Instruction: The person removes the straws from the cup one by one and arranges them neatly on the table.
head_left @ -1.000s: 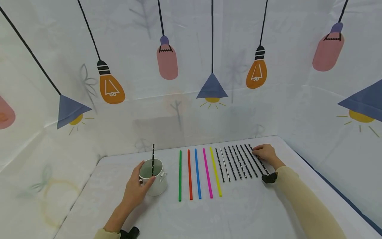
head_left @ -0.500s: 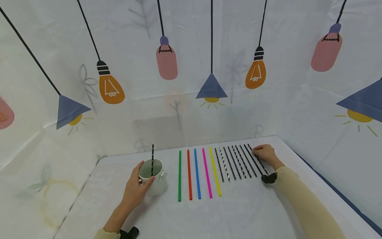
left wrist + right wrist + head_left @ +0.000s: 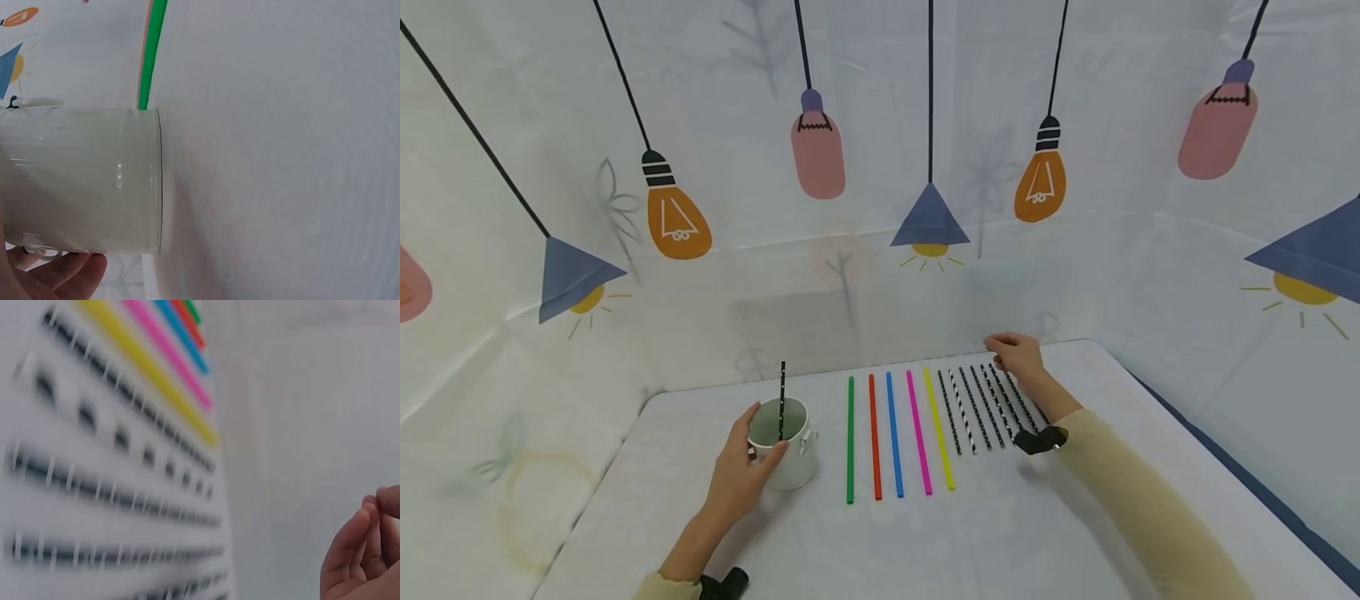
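A small white pail (image 3: pixel 790 467) with side ears stands on the table at left centre. My left hand (image 3: pixel 741 479) grips it, the thumb near its rim and the fingers round its far side. One black straw with light marks (image 3: pixel 782 404) stands upright in it. My right hand (image 3: pixel 1022 362) is above the far ends of the black-and-white patterned straws (image 3: pixel 955 412), which lie side by side. Its fingers (image 3: pixel 350 540) are loosely bent, tips near the thumb, and nothing shows between them. The hand, wristband and sleeve hide the rightmost straws.
Between the pail and the patterned straws lie a green straw (image 3: pixel 850 442), a red straw (image 3: pixel 875 437), a blue straw (image 3: pixel 894 433), a pink straw (image 3: pixel 919 433) and a yellow straw (image 3: pixel 938 429). A white wall sheet (image 3: pixel 865 308) with printed lamps rises behind the table.
My right hand has left the rightmost patterned straw and moved up and to the left, over the row. My left hand and the pail stay put.
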{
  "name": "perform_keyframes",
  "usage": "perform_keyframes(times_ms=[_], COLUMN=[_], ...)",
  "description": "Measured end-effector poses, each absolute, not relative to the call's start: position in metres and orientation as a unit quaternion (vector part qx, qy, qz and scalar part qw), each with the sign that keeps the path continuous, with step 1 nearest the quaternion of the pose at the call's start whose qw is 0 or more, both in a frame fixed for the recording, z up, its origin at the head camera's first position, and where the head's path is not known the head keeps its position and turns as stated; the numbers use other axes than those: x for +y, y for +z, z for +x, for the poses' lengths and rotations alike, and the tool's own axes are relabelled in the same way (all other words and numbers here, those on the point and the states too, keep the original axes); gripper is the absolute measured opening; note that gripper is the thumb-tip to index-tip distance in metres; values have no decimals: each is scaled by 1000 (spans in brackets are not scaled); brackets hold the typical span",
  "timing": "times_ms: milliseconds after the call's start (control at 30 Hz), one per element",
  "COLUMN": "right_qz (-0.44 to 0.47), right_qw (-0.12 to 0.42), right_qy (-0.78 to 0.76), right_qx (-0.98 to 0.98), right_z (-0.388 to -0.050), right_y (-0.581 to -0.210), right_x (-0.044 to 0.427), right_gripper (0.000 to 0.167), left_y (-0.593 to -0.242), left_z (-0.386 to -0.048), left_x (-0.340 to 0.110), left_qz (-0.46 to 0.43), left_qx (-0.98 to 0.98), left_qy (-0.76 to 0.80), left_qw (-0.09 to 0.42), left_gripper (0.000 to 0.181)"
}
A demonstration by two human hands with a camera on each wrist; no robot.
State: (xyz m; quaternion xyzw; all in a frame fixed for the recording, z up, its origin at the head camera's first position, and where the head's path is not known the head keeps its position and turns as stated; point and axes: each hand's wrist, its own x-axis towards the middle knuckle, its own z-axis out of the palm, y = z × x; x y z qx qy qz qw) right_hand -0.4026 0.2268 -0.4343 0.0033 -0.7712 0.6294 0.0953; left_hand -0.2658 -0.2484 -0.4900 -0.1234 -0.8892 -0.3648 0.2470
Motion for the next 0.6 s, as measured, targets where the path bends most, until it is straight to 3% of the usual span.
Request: perform_keyframes(times_ms=[333,600], right_qz=[81,113], right_qw=[-3,-41], right_qy=[671,681], right_qx=[-737,-722], right_z=[-392,-378], right_y=[-404,-394], right_x=[111,38], right_gripper=[37,32], left_y=[-489,-492], left_z=[-268,-266], left_x=[-247,-247], left_qz=[-133,-129], left_qx=[-883,-884], left_qy=[-369,-370], left_qw=[257,256], left_gripper=[77,78])
